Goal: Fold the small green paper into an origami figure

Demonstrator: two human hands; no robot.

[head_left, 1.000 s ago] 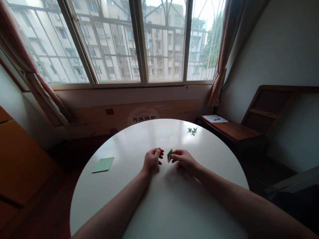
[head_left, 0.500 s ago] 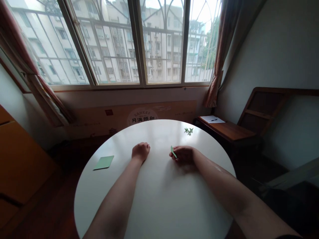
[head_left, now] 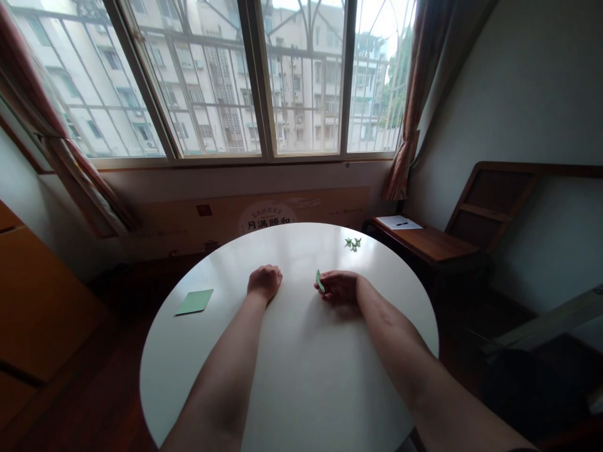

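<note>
My right hand [head_left: 340, 285] is closed on a folded piece of green paper [head_left: 320, 280], pinched between thumb and fingers just above the table. The paper stands on edge, so its full shape does not show. To the left, my left hand [head_left: 265, 280] rests on the white tabletop as a loose fist, with no object showing in it. A stack of square green paper [head_left: 195, 302] lies flat near the table's left edge. Beyond my right hand, a group of 3 small folded green paper pieces [head_left: 353, 243] sits close to the far edge.
The round white table [head_left: 301, 389] fills the middle of the view. A wooden chair [head_left: 433, 242] at the right carries a sheet of paper [head_left: 398, 222] with a dark pen on it. A long printed box [head_left: 254, 210] stands behind the table, below the window.
My right hand has shifted slightly left and away from me, still gripping the folded green paper. My left hand keeps its place as a fist. The whole view has shifted a little.
</note>
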